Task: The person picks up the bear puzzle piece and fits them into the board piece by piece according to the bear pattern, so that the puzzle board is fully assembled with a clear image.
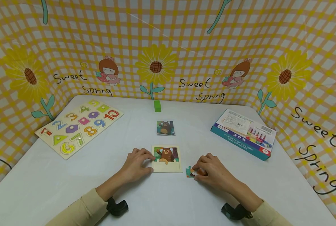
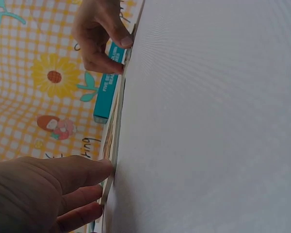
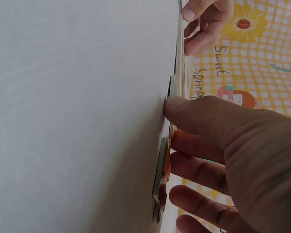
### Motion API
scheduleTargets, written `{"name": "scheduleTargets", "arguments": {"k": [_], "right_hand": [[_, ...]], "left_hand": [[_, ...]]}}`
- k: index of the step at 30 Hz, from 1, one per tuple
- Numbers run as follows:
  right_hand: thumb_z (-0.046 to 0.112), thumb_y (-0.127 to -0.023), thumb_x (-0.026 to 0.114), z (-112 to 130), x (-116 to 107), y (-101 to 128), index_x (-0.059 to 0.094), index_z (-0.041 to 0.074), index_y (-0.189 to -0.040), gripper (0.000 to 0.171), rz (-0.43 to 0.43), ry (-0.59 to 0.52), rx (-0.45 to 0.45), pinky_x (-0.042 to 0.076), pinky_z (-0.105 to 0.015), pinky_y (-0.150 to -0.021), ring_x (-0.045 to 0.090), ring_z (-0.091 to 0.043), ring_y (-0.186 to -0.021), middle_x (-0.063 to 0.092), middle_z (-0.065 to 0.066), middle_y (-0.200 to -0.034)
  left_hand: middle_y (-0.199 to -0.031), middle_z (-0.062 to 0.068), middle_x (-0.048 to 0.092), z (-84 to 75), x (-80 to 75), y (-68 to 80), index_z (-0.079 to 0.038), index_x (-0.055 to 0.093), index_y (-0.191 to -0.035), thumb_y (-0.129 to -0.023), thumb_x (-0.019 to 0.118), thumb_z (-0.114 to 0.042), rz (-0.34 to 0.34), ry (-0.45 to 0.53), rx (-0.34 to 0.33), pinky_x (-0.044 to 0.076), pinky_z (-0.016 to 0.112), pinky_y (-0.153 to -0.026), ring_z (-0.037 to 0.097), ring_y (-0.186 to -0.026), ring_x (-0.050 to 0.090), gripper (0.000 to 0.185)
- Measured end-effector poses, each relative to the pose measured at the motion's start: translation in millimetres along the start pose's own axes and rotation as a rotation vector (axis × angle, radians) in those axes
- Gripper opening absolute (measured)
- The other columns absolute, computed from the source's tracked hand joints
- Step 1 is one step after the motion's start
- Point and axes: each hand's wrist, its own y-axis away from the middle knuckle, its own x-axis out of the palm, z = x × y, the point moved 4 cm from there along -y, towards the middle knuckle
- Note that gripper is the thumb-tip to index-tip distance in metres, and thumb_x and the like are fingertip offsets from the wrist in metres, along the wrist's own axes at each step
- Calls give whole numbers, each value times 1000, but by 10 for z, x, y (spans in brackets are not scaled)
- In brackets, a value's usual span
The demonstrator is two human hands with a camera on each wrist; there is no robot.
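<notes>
A pale wooden puzzle tray (image 1: 167, 168) lies in front of me, its upper part filled with pieces of a bear picture (image 1: 166, 154). A strip of bare wood shows along its lower part. My left hand (image 1: 137, 164) rests at the tray's left edge, thumb and fingertips touching its border. To the right of the tray, my right hand (image 1: 214, 172) pinches a teal-edged puzzle piece (image 1: 189, 172) between thumb and fingers, close over the table. Another puzzle piece (image 3: 160, 179) lies under the curve of that hand, partly hidden in the head view.
Behind the tray lies a bear picture card (image 1: 165, 128), with a green block (image 1: 157, 106) beyond it. A number-and-shape board (image 1: 78, 129) lies at the left. A teal-sided box (image 1: 244, 133) lies at the right. Checked cloth (image 1: 184, 47) walls the table's far side.
</notes>
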Motion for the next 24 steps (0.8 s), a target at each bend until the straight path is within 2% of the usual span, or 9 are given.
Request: {"name": "scheduleTargets", "arguments": {"k": [8, 18, 24], "right_hand": [[30, -70, 75, 53, -34, -58, 70, 17, -90, 25, 5, 19, 8, 34, -33, -72, 40, -12, -83, 56, 7, -87], [27, -69, 75, 320, -10, -369, 70, 12, -90, 26, -52, 14, -121, 35, -35, -72, 43, -15, -83, 57, 3, -87], [27, -70, 74, 462, 79, -544, 69, 14, -90, 25, -58, 15, -139, 36, -34, -72, 43, -16, -83, 57, 2, -89]], "left_hand": [[-104, -3, 54, 4, -12, -15, -14, 67, -100, -69, 73, -20, -6, 1, 13, 31, 38, -76, 19, -95, 41, 32], [-104, -4, 53, 4, -13, -11, -15, 66, -100, -70, 73, -20, 2, 6, 0, 31, 38, -76, 19, -95, 41, 31], [-103, -4, 53, 10, -8, 2, -15, 66, -100, -70, 73, -21, -3, 9, 2, 31, 39, -76, 19, -95, 41, 31]]}}
